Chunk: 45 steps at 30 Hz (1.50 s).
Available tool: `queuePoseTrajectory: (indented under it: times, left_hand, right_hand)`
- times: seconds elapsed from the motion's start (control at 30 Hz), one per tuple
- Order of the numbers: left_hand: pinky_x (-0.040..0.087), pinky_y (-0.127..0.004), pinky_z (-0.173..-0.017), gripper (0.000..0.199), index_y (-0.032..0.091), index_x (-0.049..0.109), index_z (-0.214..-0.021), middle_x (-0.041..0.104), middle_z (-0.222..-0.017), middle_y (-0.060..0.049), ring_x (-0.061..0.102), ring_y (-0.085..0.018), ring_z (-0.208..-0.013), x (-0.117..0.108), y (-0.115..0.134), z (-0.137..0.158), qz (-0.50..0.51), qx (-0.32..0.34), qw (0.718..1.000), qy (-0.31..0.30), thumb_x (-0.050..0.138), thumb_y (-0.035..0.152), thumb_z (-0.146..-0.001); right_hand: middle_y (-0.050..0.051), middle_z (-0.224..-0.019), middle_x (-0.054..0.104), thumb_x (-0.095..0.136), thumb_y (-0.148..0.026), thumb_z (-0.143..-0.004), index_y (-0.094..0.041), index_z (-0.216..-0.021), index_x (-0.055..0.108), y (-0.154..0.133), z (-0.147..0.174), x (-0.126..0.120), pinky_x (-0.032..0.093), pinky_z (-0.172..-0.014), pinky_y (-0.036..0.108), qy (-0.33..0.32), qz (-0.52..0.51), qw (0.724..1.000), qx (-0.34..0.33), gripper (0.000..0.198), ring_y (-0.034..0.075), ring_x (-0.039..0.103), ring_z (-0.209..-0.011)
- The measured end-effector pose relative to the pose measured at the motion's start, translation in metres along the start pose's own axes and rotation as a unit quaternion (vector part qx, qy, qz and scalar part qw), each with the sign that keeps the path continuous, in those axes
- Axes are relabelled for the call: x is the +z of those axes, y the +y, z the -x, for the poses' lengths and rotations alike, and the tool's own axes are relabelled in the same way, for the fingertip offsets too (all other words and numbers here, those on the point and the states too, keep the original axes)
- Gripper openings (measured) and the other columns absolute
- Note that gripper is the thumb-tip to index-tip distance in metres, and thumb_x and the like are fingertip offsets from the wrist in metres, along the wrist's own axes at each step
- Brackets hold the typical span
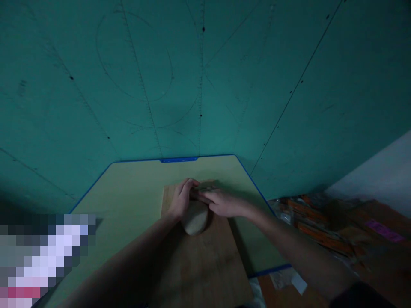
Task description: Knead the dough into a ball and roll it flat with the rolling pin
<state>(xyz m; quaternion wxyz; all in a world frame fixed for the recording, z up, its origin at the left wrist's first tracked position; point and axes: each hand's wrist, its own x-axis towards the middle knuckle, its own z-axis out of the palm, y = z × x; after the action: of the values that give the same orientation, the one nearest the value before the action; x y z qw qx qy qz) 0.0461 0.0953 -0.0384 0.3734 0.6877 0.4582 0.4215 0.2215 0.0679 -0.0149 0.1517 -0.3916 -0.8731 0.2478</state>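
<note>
A smooth, pale, rounded lump of dough [195,220] lies on a wooden board [202,261]. My left hand [183,196] is at its far left side, fingers curled over the far edge. From the right, my right hand [223,202] reaches over the dough's far part, its fingers bent and pressed against it. The fingertips of both hands nearly meet there. Dim light and the fingers hide the dough's far edge.
The board rests on a pale folding table [135,184] with a blue rim, against a green marked wall [180,77]. Cardboard boxes [372,231] and orange packages [324,239] are at the right. A pixelated patch covers the lower left.
</note>
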Motion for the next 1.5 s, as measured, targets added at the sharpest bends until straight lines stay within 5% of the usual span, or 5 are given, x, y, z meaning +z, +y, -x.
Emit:
queuePoseTrajectory:
  times: [0.43,0.63,0.93,1.2,1.5]
  left_hand:
    - [0.049,-0.042,-0.091,0.026,0.021,0.075,-0.098,0.077,-0.102,-0.010,0.065,-0.026,-0.096,-0.042,-0.011,0.018,-0.215,0.149,0.959,-0.112,0.050,0.025,-0.093]
    - [0.052,-0.042,-0.082,0.027,0.018,0.074,-0.092,0.076,-0.093,-0.012,0.066,-0.029,-0.092,-0.078,-0.016,0.020,-0.275,0.148,0.943,-0.114,0.048,0.024,-0.092]
    - [0.054,-0.040,-0.074,0.030,0.016,0.071,-0.102,0.074,-0.092,-0.013,0.067,-0.028,-0.086,-0.110,-0.013,0.060,-0.401,0.155,0.896,-0.111,0.043,0.022,-0.093]
    - [0.046,-0.029,-0.057,0.040,0.018,0.059,-0.128,0.074,-0.087,-0.009,0.068,-0.021,-0.070,-0.102,-0.004,0.093,-0.453,0.168,0.854,-0.190,0.044,0.016,-0.091]
    - [0.033,-0.031,-0.046,0.059,0.008,0.040,-0.149,0.074,-0.070,-0.009,0.067,-0.023,-0.054,-0.092,0.008,0.107,-0.512,0.080,0.812,-0.269,0.041,0.019,-0.092]
  right_hand:
    - [0.007,-0.118,0.072,0.055,-0.013,-0.093,-0.024,-0.117,0.070,0.009,0.018,-0.008,0.050,-0.101,0.041,0.098,0.095,0.989,0.063,0.031,0.023,0.064,-0.114]
    - [0.011,-0.124,0.068,0.055,-0.013,-0.094,-0.022,-0.125,0.068,0.030,0.042,-0.006,0.052,-0.100,0.041,0.118,0.092,0.982,0.115,0.035,0.024,0.065,-0.115]
    - [0.013,-0.148,0.053,0.046,-0.021,-0.101,-0.024,-0.135,0.063,0.021,0.008,0.021,0.037,-0.116,0.055,0.135,0.123,0.979,0.093,0.039,0.030,0.043,-0.142]
    - [0.018,-0.161,0.035,0.041,-0.020,-0.100,-0.012,-0.149,0.046,-0.002,-0.006,0.029,0.024,-0.124,0.052,0.098,0.128,0.985,0.060,0.050,0.031,0.026,-0.152]
    - [0.021,-0.165,0.021,0.066,-0.072,-0.080,-0.009,-0.160,0.021,-0.026,0.026,0.041,0.020,-0.125,0.049,-0.007,0.078,0.997,0.018,0.111,0.036,0.022,-0.152]
